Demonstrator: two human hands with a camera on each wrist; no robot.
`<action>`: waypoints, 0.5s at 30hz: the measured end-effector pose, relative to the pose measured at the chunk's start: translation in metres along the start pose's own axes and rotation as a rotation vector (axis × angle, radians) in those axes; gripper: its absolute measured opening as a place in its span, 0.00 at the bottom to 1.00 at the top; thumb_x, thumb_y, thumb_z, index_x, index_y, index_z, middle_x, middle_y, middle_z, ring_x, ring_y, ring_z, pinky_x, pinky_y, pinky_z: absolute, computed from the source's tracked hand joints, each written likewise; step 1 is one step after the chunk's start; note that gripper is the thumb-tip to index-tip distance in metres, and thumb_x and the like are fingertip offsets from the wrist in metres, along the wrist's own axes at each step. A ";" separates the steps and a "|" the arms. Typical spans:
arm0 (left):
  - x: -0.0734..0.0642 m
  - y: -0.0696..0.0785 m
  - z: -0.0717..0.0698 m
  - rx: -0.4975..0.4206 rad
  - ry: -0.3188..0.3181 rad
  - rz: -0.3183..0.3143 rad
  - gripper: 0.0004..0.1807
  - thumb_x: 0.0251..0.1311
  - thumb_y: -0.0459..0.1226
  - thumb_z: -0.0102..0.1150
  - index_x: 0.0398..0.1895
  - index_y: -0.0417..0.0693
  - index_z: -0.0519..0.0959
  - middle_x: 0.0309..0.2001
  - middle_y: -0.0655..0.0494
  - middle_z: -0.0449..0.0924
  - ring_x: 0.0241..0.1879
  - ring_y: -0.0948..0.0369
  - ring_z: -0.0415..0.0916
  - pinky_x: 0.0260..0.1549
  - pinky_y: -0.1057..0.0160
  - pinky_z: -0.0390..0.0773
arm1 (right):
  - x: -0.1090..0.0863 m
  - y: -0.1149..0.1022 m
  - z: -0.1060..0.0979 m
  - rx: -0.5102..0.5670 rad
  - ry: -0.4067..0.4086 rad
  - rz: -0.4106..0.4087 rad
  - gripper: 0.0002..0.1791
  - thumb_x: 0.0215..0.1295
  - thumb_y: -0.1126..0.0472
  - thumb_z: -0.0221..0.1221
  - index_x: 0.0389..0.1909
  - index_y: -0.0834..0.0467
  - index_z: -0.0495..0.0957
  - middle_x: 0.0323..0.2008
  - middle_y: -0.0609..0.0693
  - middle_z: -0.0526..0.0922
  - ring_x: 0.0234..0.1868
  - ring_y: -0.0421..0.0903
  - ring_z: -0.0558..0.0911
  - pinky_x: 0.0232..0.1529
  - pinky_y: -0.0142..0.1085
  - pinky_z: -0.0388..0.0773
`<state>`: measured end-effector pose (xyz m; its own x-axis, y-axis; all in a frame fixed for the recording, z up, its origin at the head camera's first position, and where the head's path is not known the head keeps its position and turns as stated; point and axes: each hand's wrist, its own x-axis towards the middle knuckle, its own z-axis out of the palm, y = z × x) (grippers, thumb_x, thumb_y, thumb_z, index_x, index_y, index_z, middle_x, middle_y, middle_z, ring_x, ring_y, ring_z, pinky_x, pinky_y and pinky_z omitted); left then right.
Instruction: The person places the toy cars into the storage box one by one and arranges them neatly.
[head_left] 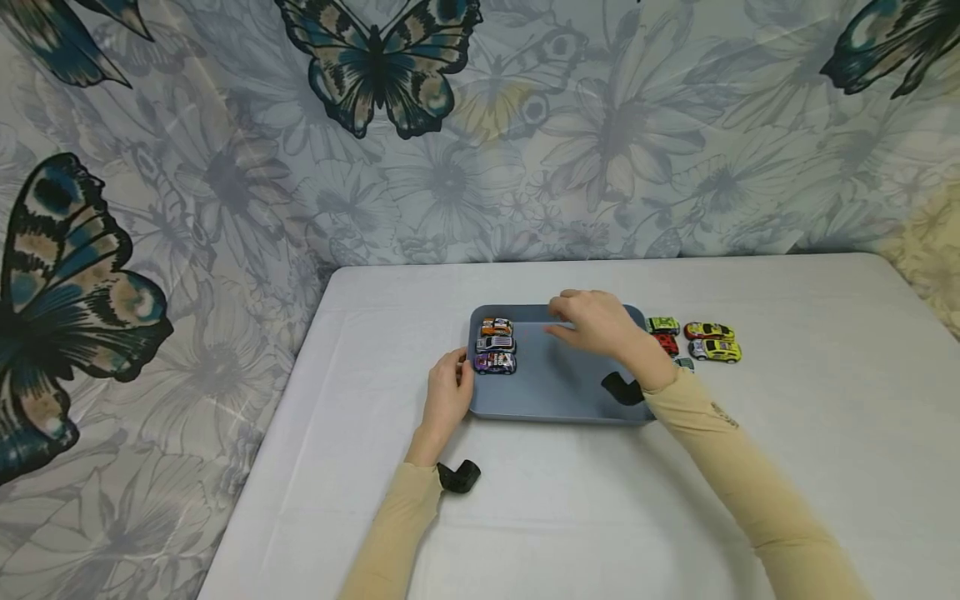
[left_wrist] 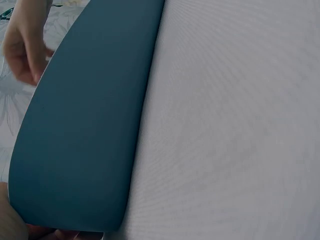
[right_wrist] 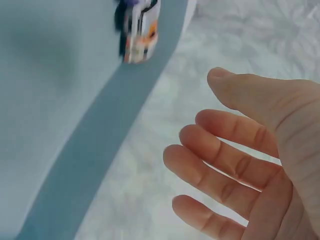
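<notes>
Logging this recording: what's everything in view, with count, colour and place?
tray: one, blue-grey, on the table
orange car: one, orange, farthest in the row at the tray's left end
silver car: one, silver and dark, mid-row
purple car: one, purple, nearest in the row
lime car: one, lime green, right of the tray
red car: one, red, nearer than the lime car
part-hidden car: one, colour unclear, by the right forearm
red-and-yellow car: one, far right
yellow car: one, yellow, just nearer
table: one, white, underneath
backdrop: one, grey-white, butterfly-patterned, behind and left
wrist devices: two, black, one per wrist
sleeves: two, tan, on the arms
left hand: one, holding the tray's left edge
right hand: one, empty, above the tray
</notes>
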<state>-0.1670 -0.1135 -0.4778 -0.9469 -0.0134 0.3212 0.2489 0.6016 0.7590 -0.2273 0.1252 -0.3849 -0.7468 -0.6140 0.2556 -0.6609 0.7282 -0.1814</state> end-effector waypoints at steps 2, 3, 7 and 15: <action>0.000 0.000 -0.001 -0.003 -0.002 -0.011 0.14 0.62 0.27 0.47 0.49 0.28 0.75 0.38 0.41 0.78 0.31 0.56 0.77 0.30 0.64 0.78 | -0.010 0.010 -0.007 -0.005 0.008 0.023 0.10 0.54 0.57 0.66 0.31 0.59 0.80 0.26 0.51 0.78 0.21 0.44 0.76 0.23 0.39 0.74; 0.000 0.000 -0.001 -0.004 -0.003 -0.015 0.14 0.62 0.27 0.47 0.49 0.28 0.75 0.39 0.40 0.78 0.31 0.56 0.77 0.30 0.64 0.78 | -0.016 0.014 -0.010 -0.011 0.012 0.036 0.10 0.54 0.57 0.66 0.31 0.60 0.80 0.26 0.51 0.78 0.22 0.45 0.77 0.24 0.40 0.74; -0.001 -0.001 -0.001 -0.009 -0.009 -0.017 0.14 0.63 0.27 0.47 0.49 0.28 0.74 0.39 0.40 0.78 0.32 0.56 0.77 0.30 0.64 0.78 | -0.038 0.033 -0.022 -0.026 0.015 0.094 0.11 0.54 0.58 0.65 0.32 0.62 0.80 0.25 0.51 0.78 0.23 0.46 0.77 0.25 0.42 0.74; -0.001 -0.001 0.000 -0.013 -0.017 -0.022 0.15 0.63 0.28 0.47 0.50 0.28 0.74 0.41 0.39 0.78 0.32 0.56 0.77 0.30 0.64 0.78 | -0.088 0.067 -0.035 -0.036 0.011 0.161 0.09 0.52 0.63 0.65 0.33 0.64 0.79 0.25 0.51 0.77 0.24 0.49 0.77 0.23 0.43 0.74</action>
<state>-0.1661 -0.1138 -0.4786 -0.9555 -0.0133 0.2945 0.2301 0.5911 0.7731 -0.2028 0.2385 -0.3861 -0.8420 -0.4851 0.2360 -0.5292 0.8277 -0.1869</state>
